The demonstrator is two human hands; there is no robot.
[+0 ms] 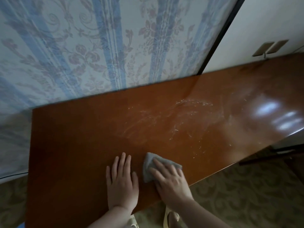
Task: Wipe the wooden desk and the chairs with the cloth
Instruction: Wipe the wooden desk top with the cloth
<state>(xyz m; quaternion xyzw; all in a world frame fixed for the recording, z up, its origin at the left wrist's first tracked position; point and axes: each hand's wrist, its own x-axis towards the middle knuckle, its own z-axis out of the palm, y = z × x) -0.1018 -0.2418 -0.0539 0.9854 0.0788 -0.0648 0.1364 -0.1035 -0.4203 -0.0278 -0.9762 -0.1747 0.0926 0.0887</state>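
Blue-striped floral curtains [98,46] hang behind the table [74,145], whose glossy reddish-brown wooden top runs from the left edge up toward the far right corner. Pale dusty streaks and specks [172,119] smear the middle of the top, and window light glares near the right end. At the near edge, the left hand [120,181] lies flat on the bare wood, fingers straight and together, holding nothing. Just beside it to the right is the cloth [148,168], a small grey folded pad lying on the wood. The right hand [169,178] presses down on the cloth with straight, spread fingers, covering its right part. Both hands sit side by side, close but apart. Patterned carpet [246,195] shows below the near edge.
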